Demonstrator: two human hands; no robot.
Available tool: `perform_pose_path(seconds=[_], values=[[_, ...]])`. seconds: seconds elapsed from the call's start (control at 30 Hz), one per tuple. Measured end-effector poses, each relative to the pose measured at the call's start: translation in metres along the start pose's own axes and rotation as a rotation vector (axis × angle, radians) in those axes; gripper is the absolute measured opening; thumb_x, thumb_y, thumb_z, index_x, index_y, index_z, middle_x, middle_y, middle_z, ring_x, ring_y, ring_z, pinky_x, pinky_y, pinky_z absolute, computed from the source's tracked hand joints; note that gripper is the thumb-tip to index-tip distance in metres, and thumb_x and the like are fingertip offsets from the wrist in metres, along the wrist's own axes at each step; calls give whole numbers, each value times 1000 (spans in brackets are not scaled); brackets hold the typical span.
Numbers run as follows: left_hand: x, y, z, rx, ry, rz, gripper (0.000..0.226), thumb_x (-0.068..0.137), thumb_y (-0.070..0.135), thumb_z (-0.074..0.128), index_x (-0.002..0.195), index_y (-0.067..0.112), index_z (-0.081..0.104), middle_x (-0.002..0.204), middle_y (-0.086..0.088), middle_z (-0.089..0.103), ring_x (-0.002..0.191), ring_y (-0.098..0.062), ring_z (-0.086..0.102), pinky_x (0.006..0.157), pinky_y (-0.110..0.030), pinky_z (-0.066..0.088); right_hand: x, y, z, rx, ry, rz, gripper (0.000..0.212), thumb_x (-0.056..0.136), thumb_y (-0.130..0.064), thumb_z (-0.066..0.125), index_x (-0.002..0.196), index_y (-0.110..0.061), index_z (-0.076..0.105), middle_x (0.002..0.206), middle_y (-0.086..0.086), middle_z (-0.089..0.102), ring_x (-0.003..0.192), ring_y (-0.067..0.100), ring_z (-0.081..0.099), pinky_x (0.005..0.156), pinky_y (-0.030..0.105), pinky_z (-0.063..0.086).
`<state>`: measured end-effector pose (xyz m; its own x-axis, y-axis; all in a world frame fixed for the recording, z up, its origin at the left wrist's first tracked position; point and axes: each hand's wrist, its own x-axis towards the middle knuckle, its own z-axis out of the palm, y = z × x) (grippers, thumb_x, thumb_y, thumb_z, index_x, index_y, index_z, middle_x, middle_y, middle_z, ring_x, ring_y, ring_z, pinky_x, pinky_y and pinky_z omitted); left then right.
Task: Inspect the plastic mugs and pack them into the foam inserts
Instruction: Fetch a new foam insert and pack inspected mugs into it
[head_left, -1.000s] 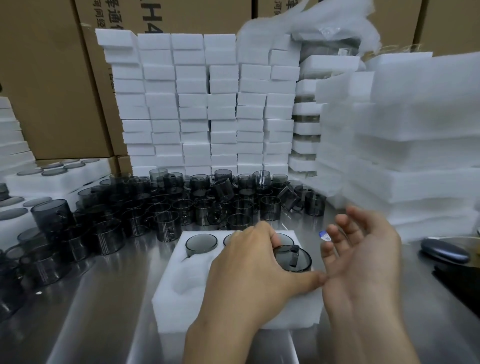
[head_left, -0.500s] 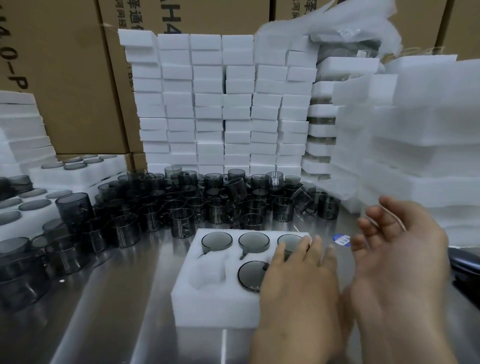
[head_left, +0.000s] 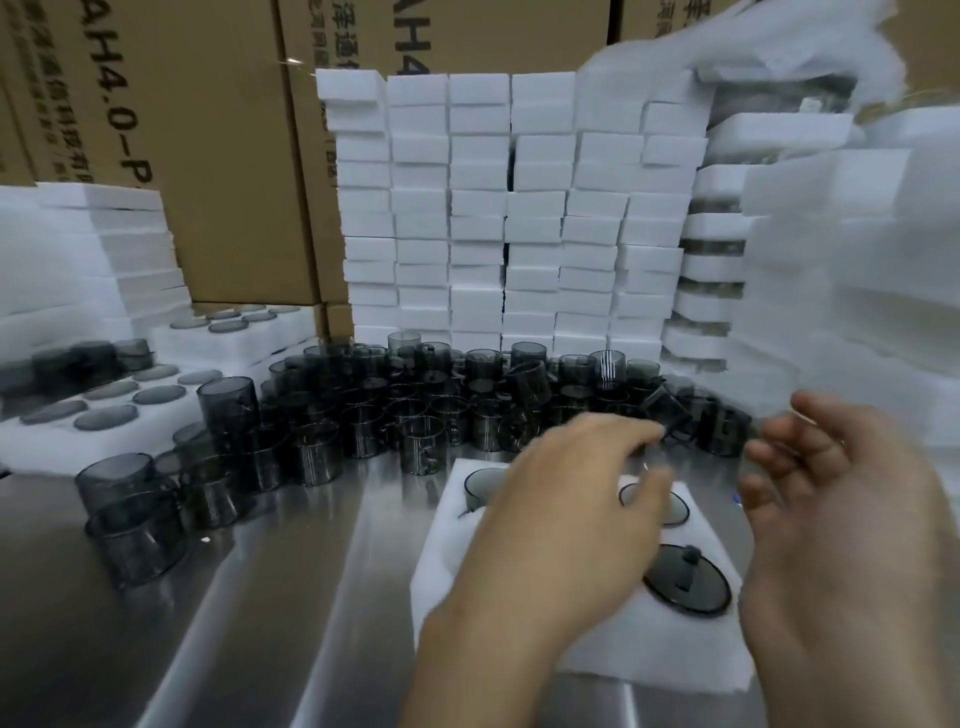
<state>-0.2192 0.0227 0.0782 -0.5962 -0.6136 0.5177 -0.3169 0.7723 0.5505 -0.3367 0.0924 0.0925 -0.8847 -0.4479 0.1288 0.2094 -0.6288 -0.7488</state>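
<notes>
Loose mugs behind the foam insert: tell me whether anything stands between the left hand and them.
Nothing visible does. The left hand hovers over the foam insert, close to the front row of loose mugs; the nearest ones stand right at the insert's far edge.

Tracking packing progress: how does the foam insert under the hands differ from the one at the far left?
The near insert lies on the steel table beneath the left hand, which hides part of it; the left insert lies uncovered, no hand near. Three mugs show in the near insert; more than three show in the left insert. Both are white foam with dark mugs sunk in pockets.
</notes>
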Motion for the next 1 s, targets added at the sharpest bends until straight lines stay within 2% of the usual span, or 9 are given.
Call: perform_pose_path(seconds=[0.13, 0.23, 0.3, 0.37, 0.47, 0.6, 0.8, 0.9, 1.0], values=[[41, -28, -49, -28, 139, -121, 26, 106, 32, 60, 127, 42, 72, 126, 23, 70, 119, -5, 65, 105, -35, 52, 3, 5, 3, -67, -46, -34, 15, 97, -17, 64, 83, -21, 68, 59, -8, 64, 51, 6, 58, 51, 18, 41], [91, -60, -54, -32, 83, -273, 22, 106, 23, 59, 115, 38, 73, 118, 14, 73, 103, -10, 70, 90, -32, 58, 8, 9, 0, -99, -62, -55, 16, 95, -17, 66, 80, -21, 70, 60, -7, 66, 52, 6, 60, 53, 19, 42], [122, -86, -45, 50, -15, -358, 28, 103, 16, 60, 123, 34, 69, 131, 2, 69, 112, -22, 67, 96, -37, 58, 12, 11, -2, -113, -55, -67, 18, 95, -18, 66, 78, -21, 70, 60, -7, 66, 52, 6, 60, 56, 21, 43], [143, -106, -33, 190, -76, -402, 43, 102, 14, 59, 142, 29, 60, 145, -3, 61, 127, -27, 60, 107, -42, 53, 16, 10, -4, -118, -54, -74, 20, 95, -17, 66, 76, -21, 70, 59, -7, 66, 52, 6, 60, 55, 20, 43], [164, -119, -21, 341, -175, -396, 48, 103, 20, 61, 151, 23, 56, 150, -6, 59, 131, -30, 58, 110, -44, 51, 20, 10, -8, -132, -55, -65, 21, 96, -19, 64, 77, -23, 70, 60, -9, 66, 53, 5, 60, 54, 19, 42], [182, -124, -10, 396, -188, -373, 27, 101, 30, 69, 125, 20, 77, 129, -4, 73, 115, -28, 68, 103, -45, 57, 32, 9, -19, -150, -59, -70, 19, 99, -22, 60, 82, -26, 68, 58, -12, 65, 51, 1, 59, 50, 17, 41], [183, -118, -8, 388, -144, -378, 19, 96, 31, 80, 113, 22, 80, 116, -2, 76, 113, -27, 69, 94, -40, 55, 38, 6, -22, -151, -78, -73, 18, 98, -24, 61, 81, -26, 67, 59, -11, 64, 51, 2, 58, 47, 16, 40], [175, -94, -20, 318, -65, -311, 18, 97, 30, 80, 114, 24, 80, 133, -3, 72, 124, -26, 65, 100, -34, 49, 36, 5, -18, -165, -116, -97, 19, 99, -21, 61, 81, -26, 68, 60, -11, 66, 53, 3, 59, 52, 16, 41], [158, -46, -50, 20, 78, -190, 16, 101, 30, 75, 116, 25, 75, 150, -2, 63, 126, -23, 63, 96, -30, 50, 33, 5, -8, -243, -187, -147, 17, 100, -21, 65, 85, -25, 73, 69, -9, 72, 60, 5, 64, 54, 17, 45]])
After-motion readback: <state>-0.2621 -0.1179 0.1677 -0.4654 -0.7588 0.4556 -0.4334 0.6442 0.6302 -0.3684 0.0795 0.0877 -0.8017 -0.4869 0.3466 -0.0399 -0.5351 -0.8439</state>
